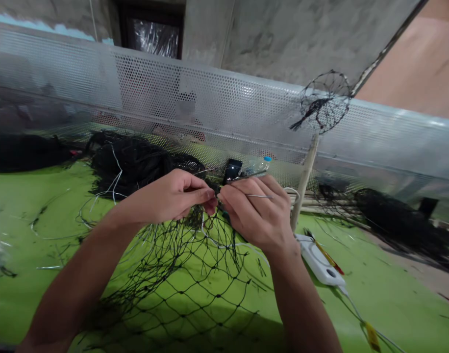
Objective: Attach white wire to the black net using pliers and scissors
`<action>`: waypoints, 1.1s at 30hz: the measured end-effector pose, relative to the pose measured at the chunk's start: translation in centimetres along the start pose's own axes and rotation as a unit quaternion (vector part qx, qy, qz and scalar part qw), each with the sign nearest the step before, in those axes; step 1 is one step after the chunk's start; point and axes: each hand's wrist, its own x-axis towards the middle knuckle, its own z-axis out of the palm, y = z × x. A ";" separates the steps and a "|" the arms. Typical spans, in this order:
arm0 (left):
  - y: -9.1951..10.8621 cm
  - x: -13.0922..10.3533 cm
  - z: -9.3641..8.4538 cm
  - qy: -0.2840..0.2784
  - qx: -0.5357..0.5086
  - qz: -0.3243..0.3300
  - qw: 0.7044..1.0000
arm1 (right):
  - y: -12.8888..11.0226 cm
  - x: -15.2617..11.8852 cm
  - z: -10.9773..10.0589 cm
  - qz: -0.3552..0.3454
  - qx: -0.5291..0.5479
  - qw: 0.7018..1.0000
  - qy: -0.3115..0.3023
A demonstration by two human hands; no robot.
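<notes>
Black knotted netting (198, 282) spreads over the green tabletop and rises in a gathered bunch to my hands. My left hand (180, 196) is closed, thumb and fingers pinched on the netting's upper end. Close to its right, my right hand (257, 206) is closed too, holding a thin metal tool (260, 196) whose shaft shows across the fingers. The fingertips of both hands nearly meet, and the strands between them are too small to make out. A pale wooden stick (304, 184) stands upright just right of my right hand.
Black cord bundles (131, 162) lie at the back left, with white wire (116, 179) beside them. A white power strip (318, 260) sits at right. Behind stand a phone (233, 169), a blue-capped bottle (266, 163) and a perforated metal panel (217, 103). More dark netting (393, 220) lies far right.
</notes>
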 end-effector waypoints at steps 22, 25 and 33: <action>-2.2 1.5 0.6 0.104 -0.027 0.098 0.989 | 0.3 -0.1 0.9 0.053 0.004 0.998 -0.027; -1.9 1.0 1.6 0.189 0.049 0.151 0.969 | 0.4 -0.1 0.8 0.091 0.016 0.995 -0.025; -1.0 0.1 2.3 0.251 0.237 0.258 0.902 | -0.1 0.4 -0.7 0.192 0.099 0.975 -0.057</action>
